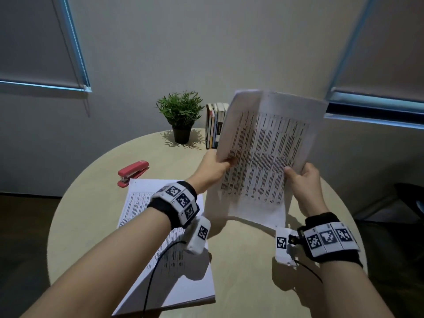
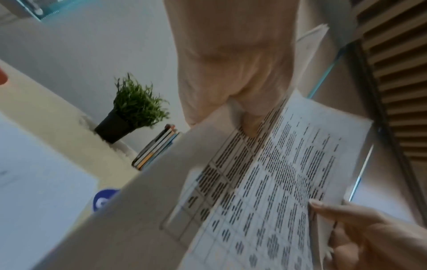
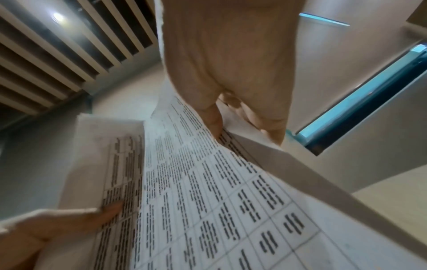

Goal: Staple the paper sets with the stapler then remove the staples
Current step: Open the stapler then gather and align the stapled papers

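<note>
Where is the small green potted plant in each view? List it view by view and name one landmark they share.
Head: small green potted plant at the round table's far edge, left of the upright books.
Left wrist: left of centre, beside the books.
Right wrist: not in view.
Shared landmark: the printed paper set held by both hands.

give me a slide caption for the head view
Both hands, left hand and right hand, hold a printed paper set above the table; red stapler idle.
</note>
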Available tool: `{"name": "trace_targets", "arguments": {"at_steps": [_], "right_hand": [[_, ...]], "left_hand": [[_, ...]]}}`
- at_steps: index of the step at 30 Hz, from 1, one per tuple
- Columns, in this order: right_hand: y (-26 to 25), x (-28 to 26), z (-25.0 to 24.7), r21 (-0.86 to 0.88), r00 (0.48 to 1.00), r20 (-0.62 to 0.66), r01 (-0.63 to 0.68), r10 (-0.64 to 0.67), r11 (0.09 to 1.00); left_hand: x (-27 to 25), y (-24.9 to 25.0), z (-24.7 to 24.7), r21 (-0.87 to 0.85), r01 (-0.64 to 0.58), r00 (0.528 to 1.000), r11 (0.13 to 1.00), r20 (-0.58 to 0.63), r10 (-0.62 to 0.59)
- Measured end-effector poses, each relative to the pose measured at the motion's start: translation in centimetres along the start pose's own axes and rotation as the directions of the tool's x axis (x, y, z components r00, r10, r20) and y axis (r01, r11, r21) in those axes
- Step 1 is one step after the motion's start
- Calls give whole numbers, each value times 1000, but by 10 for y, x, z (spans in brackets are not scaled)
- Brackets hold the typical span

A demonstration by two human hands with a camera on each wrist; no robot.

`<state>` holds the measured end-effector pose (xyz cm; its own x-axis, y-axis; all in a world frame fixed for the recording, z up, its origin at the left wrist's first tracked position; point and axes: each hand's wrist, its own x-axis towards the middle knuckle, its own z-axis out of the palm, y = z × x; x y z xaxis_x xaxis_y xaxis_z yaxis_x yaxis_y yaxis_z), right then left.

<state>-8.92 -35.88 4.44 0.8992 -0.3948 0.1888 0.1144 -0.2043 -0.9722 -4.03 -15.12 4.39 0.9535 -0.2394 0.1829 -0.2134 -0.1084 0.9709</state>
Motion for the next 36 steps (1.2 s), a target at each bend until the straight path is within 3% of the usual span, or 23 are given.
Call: {"name": "trace_targets", "arguments": {"at_steps": [3,6,9,11,15,18,22,26,32,36], "right_hand": [[-13,0,20,2,998,25,64,-64,998],[-9,-7,55,-84,989,147,12,1,996],[15,-22,94,-268,931,337,-47,139,962],[35,-34,116,-374,874,429,-58,228,925],[65,-59,152,-535,820,480,-8,312,845],[66,-65,158,-655,808,466,42,359,755],[60,-64,151,-735,799,462,102,385,670],[51,-65,150,-755,777,486,141,401,641],[46,-63,152,-755,748,507,146,428,639],[46,-63,151,-751,746,505,133,434,646]], "left_hand": [[0,14,-36,69,5,998,998,-62,0],[-11,10,-91,267,153,982,951,-149,-116],[-40,-1,-140,485,362,931,796,-232,-282],[-61,-14,-163,529,473,878,705,-224,-422],[-88,-56,-179,603,611,761,512,-271,-589],[-96,-76,-178,676,628,724,386,-324,-610],[-98,-79,-170,663,638,733,392,-366,-574],[-94,-77,-170,546,711,691,444,-422,-587],[-85,-80,-165,488,738,667,466,-418,-617],[-81,-82,-166,446,774,621,449,-400,-674]]}}
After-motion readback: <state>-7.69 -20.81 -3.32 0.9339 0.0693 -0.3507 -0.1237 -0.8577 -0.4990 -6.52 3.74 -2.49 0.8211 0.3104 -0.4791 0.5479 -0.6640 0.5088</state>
